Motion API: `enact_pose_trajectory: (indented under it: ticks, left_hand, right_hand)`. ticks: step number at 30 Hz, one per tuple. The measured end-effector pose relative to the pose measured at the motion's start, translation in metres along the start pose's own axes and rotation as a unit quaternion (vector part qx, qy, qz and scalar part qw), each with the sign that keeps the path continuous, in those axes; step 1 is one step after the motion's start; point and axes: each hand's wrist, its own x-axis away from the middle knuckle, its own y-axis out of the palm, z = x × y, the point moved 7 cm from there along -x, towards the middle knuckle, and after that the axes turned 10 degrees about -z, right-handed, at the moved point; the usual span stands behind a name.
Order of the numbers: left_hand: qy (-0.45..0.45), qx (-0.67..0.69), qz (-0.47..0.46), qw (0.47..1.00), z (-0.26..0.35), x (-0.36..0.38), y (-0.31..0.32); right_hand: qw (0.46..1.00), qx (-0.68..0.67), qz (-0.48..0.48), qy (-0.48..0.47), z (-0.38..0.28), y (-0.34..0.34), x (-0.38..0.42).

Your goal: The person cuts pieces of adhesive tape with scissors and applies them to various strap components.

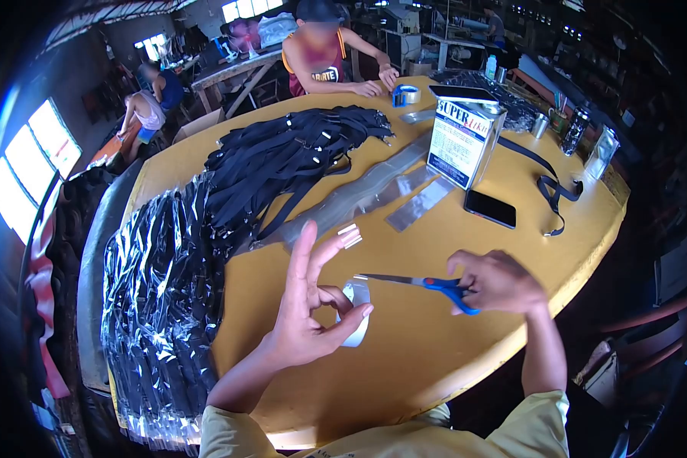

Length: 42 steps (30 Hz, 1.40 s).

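My left hand point(305, 313) pinches a roll of clear tape point(356, 294) between thumb and a bent finger, while its other fingers point upward. A small striped piece point(349, 237) sticks to one raised fingertip. In my right hand point(504, 281) is a pair of scissors point(440, 285) with blue handles. Its blades point left, and their tip is right at the upper edge of the tape roll. Both hands are over the yellow table point(412, 366).
Black straps point(298, 149) lie heaped at the left, with plastic-wrapped ones point(156, 305) nearer me. Clear plastic strips point(374, 191), a phone point(490, 209) and a large tin point(466, 145) are ahead. Across the table, a person point(324, 57) works beside a blue tape dispenser point(406, 95).
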Motion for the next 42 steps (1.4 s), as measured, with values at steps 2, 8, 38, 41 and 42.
enact_pose_trajectory:
  ticks: [2,8,38,41,42]
  left_hand:
    - [0.0,-0.048,-0.018,0.999,-0.001,0.004,0.005]
    - [0.051,-0.156,-0.029,0.986,0.007,0.001,0.012]
    - [0.135,-0.364,-0.038,0.921,0.01,0.001,0.028]
    - [0.143,-0.406,-0.041,0.902,0.011,0.003,0.032]
    - [0.076,-0.442,-0.06,0.892,0.004,0.004,0.03]
  right_hand:
    - [1.0,0.005,0.008,0.019,0.017,0.032,-0.019]
    - [0.992,0.1,0.067,0.048,0.033,0.079,-0.046]
    - [0.675,-0.571,0.369,-0.285,-0.076,0.043,-0.036]
    - [0.708,-0.522,0.402,-0.254,-0.07,0.043,-0.026]
    - [0.729,-0.503,0.405,-0.227,-0.066,0.043,-0.02]
